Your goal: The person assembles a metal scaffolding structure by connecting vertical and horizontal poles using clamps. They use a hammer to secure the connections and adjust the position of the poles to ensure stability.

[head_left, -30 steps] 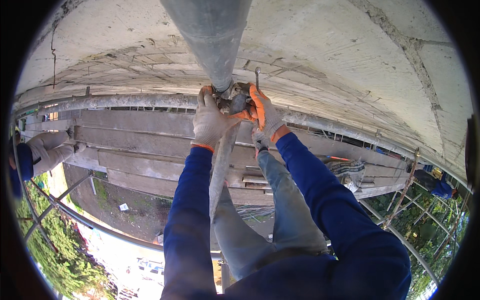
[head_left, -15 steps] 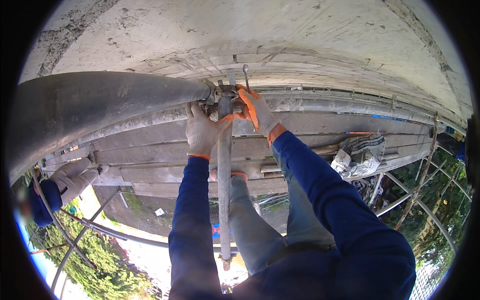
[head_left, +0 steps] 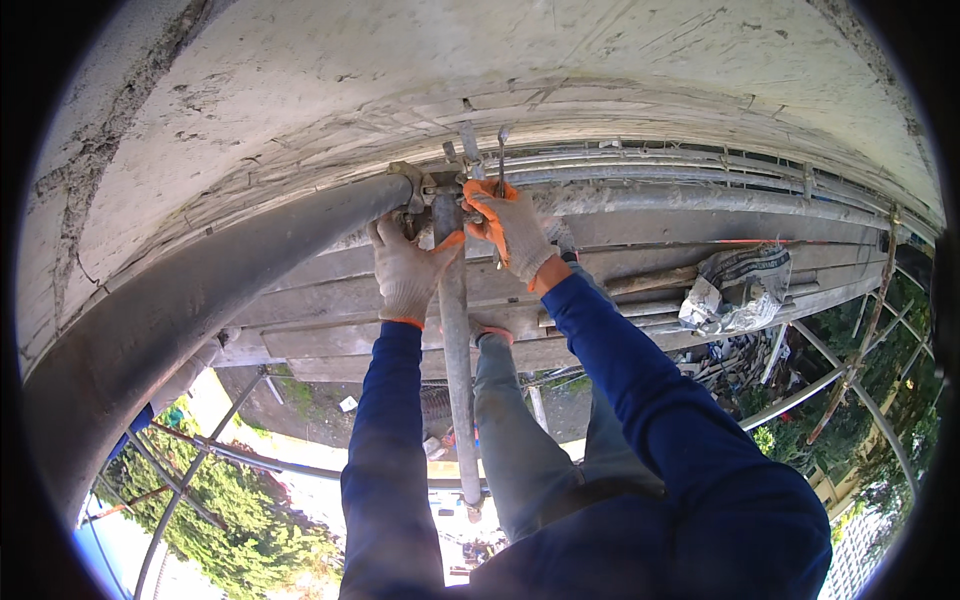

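Note:
My left hand (head_left: 405, 268), in a pale knit glove with orange palm, grips the lower side of a metal scaffold coupler (head_left: 425, 190), its thumb across a grey upright scaffold tube (head_left: 455, 330). The coupler sits where this tube meets a thick dark tube (head_left: 240, 250) coming from the left. My right hand (head_left: 510, 230), gloved the same way, is closed around a slim metal spanner (head_left: 502, 155) just right of the coupler. The spanner's head sticks up above the fingers. Its contact with any nut is hidden by my fingers.
Wooden planks (head_left: 320, 310) form the walkway below, where my feet stand. A crumpled plastic sack (head_left: 738, 285) lies on them at right. A pale concrete wall (head_left: 400, 70) curves overhead. Scaffold tubes (head_left: 795, 395) cross at right, with ground and trees far below.
The view has shifted, so the thick tube slopes lower at left and largely covers the other person there. My right hand has turned slightly with the spanner; my left keeps its hold.

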A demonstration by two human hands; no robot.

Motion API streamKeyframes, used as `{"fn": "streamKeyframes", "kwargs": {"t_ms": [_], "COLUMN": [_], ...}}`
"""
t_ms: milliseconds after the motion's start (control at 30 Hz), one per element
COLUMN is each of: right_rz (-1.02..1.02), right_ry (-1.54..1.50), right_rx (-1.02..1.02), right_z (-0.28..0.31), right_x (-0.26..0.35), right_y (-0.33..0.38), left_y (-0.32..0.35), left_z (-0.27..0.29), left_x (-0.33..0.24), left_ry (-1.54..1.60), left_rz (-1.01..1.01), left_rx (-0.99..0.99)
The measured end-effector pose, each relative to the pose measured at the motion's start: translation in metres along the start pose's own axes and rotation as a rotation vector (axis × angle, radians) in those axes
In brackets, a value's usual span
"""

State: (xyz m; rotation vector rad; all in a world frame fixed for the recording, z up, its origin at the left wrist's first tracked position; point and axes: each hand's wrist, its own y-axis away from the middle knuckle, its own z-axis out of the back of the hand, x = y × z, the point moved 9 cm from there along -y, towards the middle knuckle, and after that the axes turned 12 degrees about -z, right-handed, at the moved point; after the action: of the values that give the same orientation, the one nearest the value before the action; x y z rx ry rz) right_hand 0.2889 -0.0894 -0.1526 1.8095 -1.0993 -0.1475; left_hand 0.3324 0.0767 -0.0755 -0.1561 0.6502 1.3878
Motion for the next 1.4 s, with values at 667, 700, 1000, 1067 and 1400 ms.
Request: {"fn": "streamKeyframes", "kwargs": {"t_ms": [667,700,1000,1067,1400], "right_rz": [-0.474,-0.482,-0.323,-0.344,-0.337], "right_ry": [0.168,0.096,0.321,0.365,0.351], "right_rx": [0.123,0.17,0.042,0.021,0.02], "right_z": [0.006,0.001,-0.007,-0.002,-0.002], "right_x": [-0.007,-0.006,0.011,0.01,0.009], "right_y": [-0.006,-0.006,-0.003,-0.008,-0.013], "left_y": [0.0,-0.002,0.002,0.004,0.128], "left_z": [-0.008,-0.009,-0.007,-0.011,-0.08], "left_x": [0.012,0.013,0.008,0.01,0.042], "left_ry": [0.065,0.076,-0.002,-0.043,0.38], "left_rz": [0.019,0.034,0.021,0.115,0.388], "left_rx": [-0.013,-0.003,-0.025,0.03,0.2]}}
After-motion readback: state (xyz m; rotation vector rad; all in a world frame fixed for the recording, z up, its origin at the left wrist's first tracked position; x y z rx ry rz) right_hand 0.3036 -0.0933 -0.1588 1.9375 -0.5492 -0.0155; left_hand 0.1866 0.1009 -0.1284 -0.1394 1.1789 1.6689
